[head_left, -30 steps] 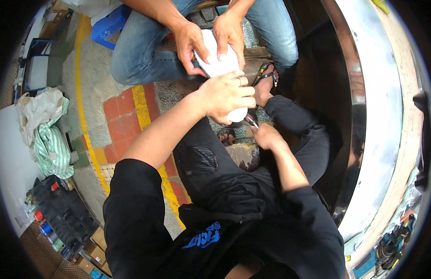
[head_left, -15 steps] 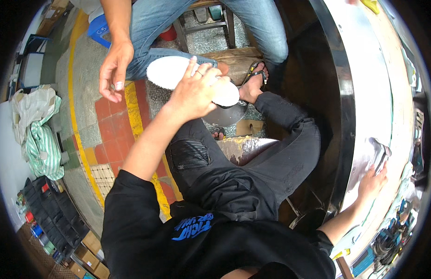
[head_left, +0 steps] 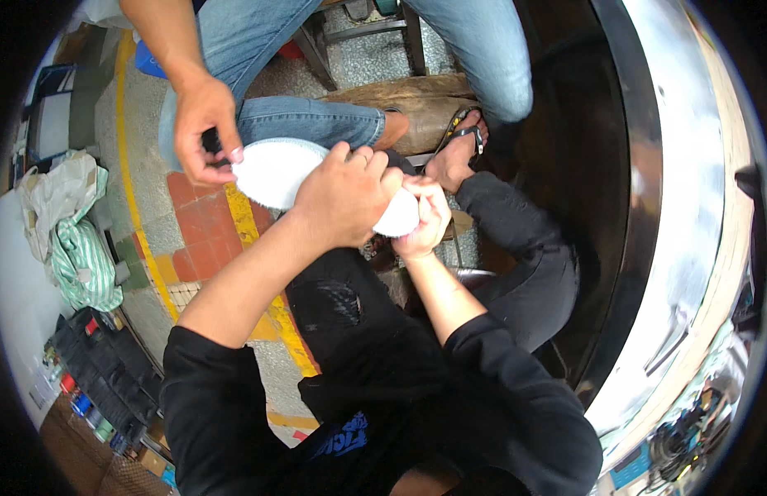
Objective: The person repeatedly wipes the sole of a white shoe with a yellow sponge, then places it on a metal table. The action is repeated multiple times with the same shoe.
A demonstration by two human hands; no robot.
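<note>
A white, sole-shaped piece with a rough edge, like a shoe insole (head_left: 280,169), is held up over my lap. My left hand (head_left: 342,194) wraps across its narrow middle, knuckles up. At its smaller, near end, my right hand (head_left: 426,217) is closed on the rim with the fingers curled; part of that end is hidden behind the hands. The co-worker's hand (head_left: 205,132) comes from the far side, its thumb and fingers at the wide left end of the insole.
Opposite me sits a person in blue jeans (head_left: 272,120), a sandaled foot (head_left: 453,157) near a wooden log (head_left: 433,103). A metal-topped bench (head_left: 689,165) runs along my right. Bags (head_left: 81,240) lie at the left, beyond a yellow floor line (head_left: 129,165).
My right hand has left the bench and now grips the near end of the insole. The co-worker's hand has moved onto its wide end. My left hand keeps hold.
</note>
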